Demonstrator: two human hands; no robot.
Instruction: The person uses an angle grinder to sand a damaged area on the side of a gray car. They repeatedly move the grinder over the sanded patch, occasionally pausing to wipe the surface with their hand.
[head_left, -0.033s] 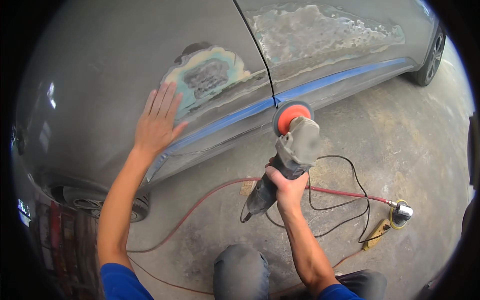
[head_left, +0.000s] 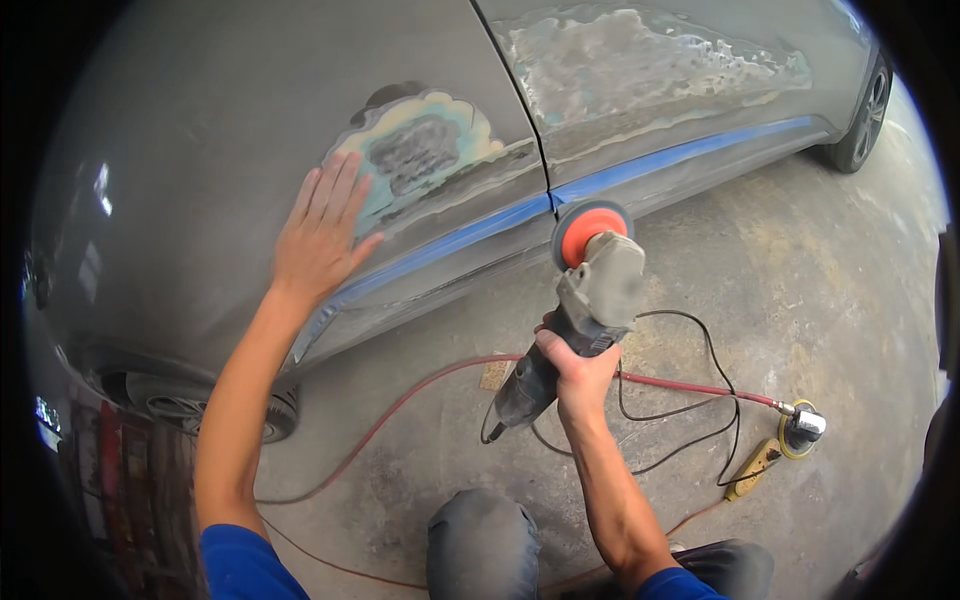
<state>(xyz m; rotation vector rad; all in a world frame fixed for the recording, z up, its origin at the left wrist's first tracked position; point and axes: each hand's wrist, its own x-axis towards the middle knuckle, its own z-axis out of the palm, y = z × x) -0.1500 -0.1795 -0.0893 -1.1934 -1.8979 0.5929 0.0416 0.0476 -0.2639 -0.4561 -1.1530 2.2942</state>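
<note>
My left hand (head_left: 317, 222) lies flat with fingers outstretched on the grey car panel (head_left: 220, 110). Its fingertips reach the lower left edge of a sanded patch (head_left: 418, 150), which has a dark middle and pale, greenish rings. In my right hand (head_left: 578, 375) is a disc sander (head_left: 590, 300), gripped round its dark body. The sander's round pad (head_left: 592, 236), orange-red with a dark rim, points up toward the car's lower sill. Whether the pad touches the car, I cannot tell.
Blue masking tape (head_left: 680, 160) runs along the sill. Another bare, sanded area (head_left: 640, 65) covers the neighbouring panel. On the concrete floor lie a red hose (head_left: 680, 384), a black cord (head_left: 712, 345), a second round sander (head_left: 802, 428) and a yellow power-outlet block (head_left: 752, 470). Wheels (head_left: 866, 115) stand at both ends.
My left hand has shifted slightly up and right along the panel. The disc sander in my right hand has moved a little to the right.
</note>
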